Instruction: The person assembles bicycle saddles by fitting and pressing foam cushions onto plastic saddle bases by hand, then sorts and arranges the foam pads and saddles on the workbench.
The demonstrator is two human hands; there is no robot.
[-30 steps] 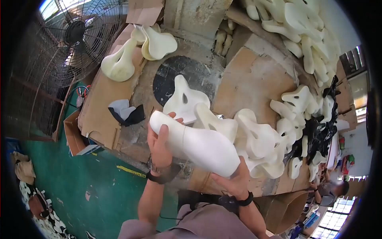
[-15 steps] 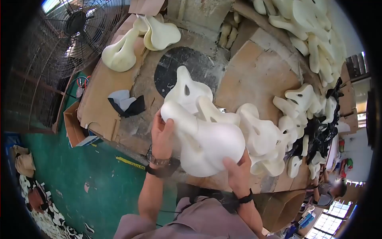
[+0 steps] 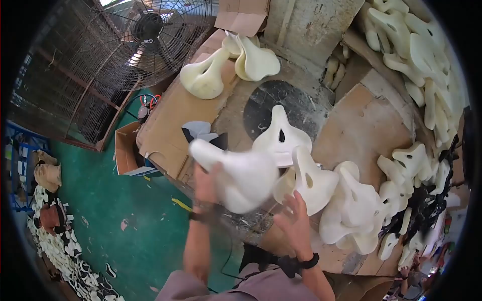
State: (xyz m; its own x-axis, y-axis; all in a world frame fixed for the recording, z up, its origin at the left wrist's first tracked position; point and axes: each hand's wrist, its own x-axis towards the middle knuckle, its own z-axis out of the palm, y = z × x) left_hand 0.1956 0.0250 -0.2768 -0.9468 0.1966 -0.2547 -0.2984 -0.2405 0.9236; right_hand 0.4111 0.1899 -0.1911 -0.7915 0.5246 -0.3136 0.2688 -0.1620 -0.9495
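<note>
A cream saddle-shaped foam piece point(image 3: 246, 178), blurred by motion, is held at its narrow end by my left hand point(image 3: 207, 183). Its wide end points right, over the bench edge. My right hand point(image 3: 295, 223) is off the piece, fingers spread, just below another foam saddle point(image 3: 319, 183) with a slot in its middle. Behind that one, a foam saddle point(image 3: 282, 138) lies with its nose pointing away, partly over a round black patch point(image 3: 266, 100). More foam saddles point(image 3: 354, 200) are stacked to the right.
A large caged fan point(image 3: 148, 30) stands at the upper left above an open cardboard box point(image 3: 125, 150). Two or more saddles point(image 3: 203, 78) rest on cardboard at the back left. A heap of foam pieces point(image 3: 427, 55) fills the upper right. Grey and black scraps point(image 3: 201, 131) lie nearby.
My right hand has come off the foam piece and opened. My left hand has carried the piece left relative to the bench items. The view has turned, shifting the bench rightward.
</note>
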